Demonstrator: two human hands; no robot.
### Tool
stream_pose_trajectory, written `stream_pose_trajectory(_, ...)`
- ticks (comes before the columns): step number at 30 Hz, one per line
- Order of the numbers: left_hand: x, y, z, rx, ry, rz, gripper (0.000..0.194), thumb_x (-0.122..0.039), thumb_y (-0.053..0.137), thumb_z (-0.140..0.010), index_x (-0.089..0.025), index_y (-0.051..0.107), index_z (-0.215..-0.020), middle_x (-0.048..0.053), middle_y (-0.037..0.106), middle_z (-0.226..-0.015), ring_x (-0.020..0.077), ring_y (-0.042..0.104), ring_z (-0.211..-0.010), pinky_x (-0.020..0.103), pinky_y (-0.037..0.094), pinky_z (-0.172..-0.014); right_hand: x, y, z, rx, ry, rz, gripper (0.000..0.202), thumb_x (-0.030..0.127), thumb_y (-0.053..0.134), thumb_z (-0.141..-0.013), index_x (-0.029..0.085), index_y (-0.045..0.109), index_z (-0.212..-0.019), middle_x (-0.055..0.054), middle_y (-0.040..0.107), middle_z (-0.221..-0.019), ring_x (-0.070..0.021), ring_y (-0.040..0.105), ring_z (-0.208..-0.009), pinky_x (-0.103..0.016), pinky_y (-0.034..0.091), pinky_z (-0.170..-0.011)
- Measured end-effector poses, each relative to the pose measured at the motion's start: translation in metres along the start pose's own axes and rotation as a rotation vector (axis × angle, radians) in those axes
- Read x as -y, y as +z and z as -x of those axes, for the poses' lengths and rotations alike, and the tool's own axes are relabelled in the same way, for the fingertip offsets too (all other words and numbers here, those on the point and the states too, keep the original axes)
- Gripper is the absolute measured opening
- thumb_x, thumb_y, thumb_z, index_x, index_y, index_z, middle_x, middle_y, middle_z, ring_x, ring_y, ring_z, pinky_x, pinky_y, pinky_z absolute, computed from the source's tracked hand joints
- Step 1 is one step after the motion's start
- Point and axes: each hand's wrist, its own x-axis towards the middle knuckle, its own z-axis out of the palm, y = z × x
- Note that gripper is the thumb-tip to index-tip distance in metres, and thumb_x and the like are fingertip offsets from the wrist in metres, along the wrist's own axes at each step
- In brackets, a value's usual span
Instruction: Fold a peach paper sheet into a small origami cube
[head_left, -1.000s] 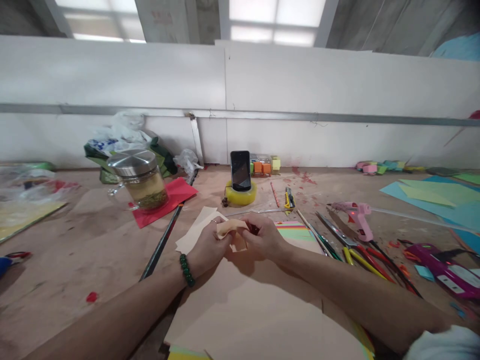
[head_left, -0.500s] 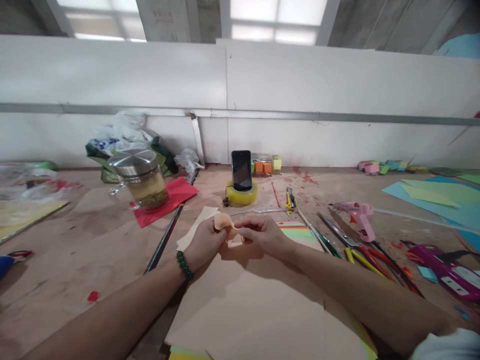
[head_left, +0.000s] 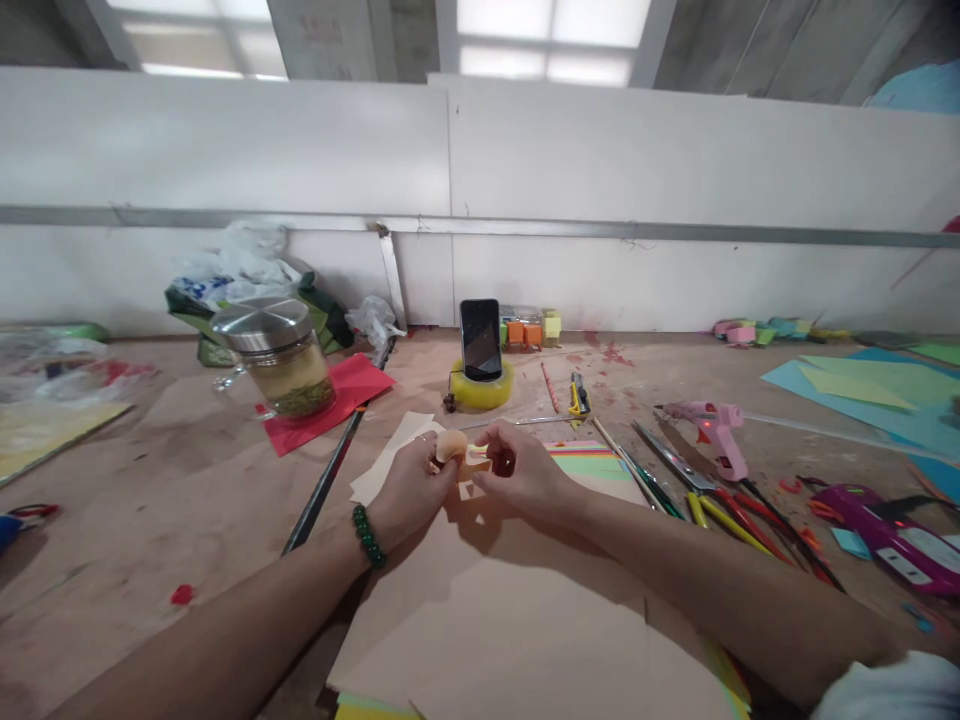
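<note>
My left hand [head_left: 420, 480], with a green bead bracelet [head_left: 369, 536] at its wrist, pinches a small curled piece of peach paper [head_left: 452, 445]. My right hand [head_left: 529, 470] has its thumb and forefinger spread around the right end of that same piece, at its upper and lower edges. The fingers partly hide the paper's folds. Both hands are just above a stack of large peach sheets [head_left: 495, 620], with another peach sheet [head_left: 397, 450] sticking out at the left.
Ahead, a phone [head_left: 480, 340] leans on a yellow tape roll [head_left: 484, 390]. A glass tea mug [head_left: 281, 365] stands on red paper [head_left: 367, 375] at left. To the right lie a cutter [head_left: 577, 395], scissors [head_left: 671, 455], a pink glue gun [head_left: 712, 430] and a purple tool [head_left: 892, 540].
My right thumb and forefinger have spread from a close pinch to either side of the paper's right end. My left hand keeps its pinch. The view has shifted slightly.
</note>
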Motion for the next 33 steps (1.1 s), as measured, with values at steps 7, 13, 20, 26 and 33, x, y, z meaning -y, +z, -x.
stream_pose_trajectory(7,-0.012,0.005,0.006,0.009,0.065,-0.002,0.012,-0.024,0.052,-0.075,-0.018,0.062,-0.073,0.003,0.063,-0.075,0.0163,0.058,-0.068,0.026,0.046,-0.059,-0.006,0.004,-0.003,-0.048,0.099,0.019,0.025,0.012,0.059,-0.055,0.020,0.048,-0.076,0.009,0.043,-0.059,-0.0096,0.039,-0.055,-0.021,0.029,-0.050)
stream_pose_trajectory(13,-0.014,0.008,0.008,-0.004,0.058,0.027,0.017,-0.011,0.048,-0.063,-0.018,0.061,-0.071,0.001,0.064,-0.076,0.0146,0.058,-0.067,0.022,0.045,-0.055,-0.009,0.004,-0.004,-0.033,0.012,-0.008,0.015,0.007,0.053,-0.053,0.019,0.046,-0.058,0.007,0.043,-0.057,-0.0088,0.038,-0.054,-0.020,0.030,-0.049)
stream_pose_trajectory(20,-0.002,0.005,0.003,-0.012,0.060,-0.022,0.013,-0.011,0.044,-0.061,-0.018,0.054,-0.059,-0.002,0.055,-0.063,0.0143,0.051,-0.064,0.024,0.041,-0.058,-0.004,0.005,0.001,-0.101,-0.236,-0.005,0.017,0.008,0.051,-0.065,0.018,0.064,-0.069,0.000,0.055,-0.070,-0.0108,0.049,-0.062,-0.020,0.038,-0.053)
stream_pose_trajectory(26,-0.007,0.004,0.005,0.063,0.056,-0.005,0.015,-0.013,0.045,-0.065,-0.017,0.058,-0.059,-0.001,0.057,-0.063,0.0141,0.054,-0.064,0.022,0.041,-0.055,-0.005,0.002,0.001,-0.074,-0.261,0.020,0.024,0.005,0.051,-0.066,0.017,0.072,-0.072,-0.002,0.056,-0.071,-0.0117,0.053,-0.063,-0.022,0.042,-0.056)
stream_pose_trajectory(33,-0.012,0.003,0.008,0.077,0.049,0.071,0.019,-0.011,0.049,-0.062,-0.017,0.061,-0.076,0.001,0.061,-0.074,0.0144,0.057,-0.065,0.023,0.047,-0.055,-0.009,0.004,-0.001,-0.079,-0.197,0.018,0.018,0.007,0.053,-0.069,0.017,0.068,-0.075,-0.002,0.060,-0.074,-0.0122,0.055,-0.066,-0.022,0.044,-0.058)
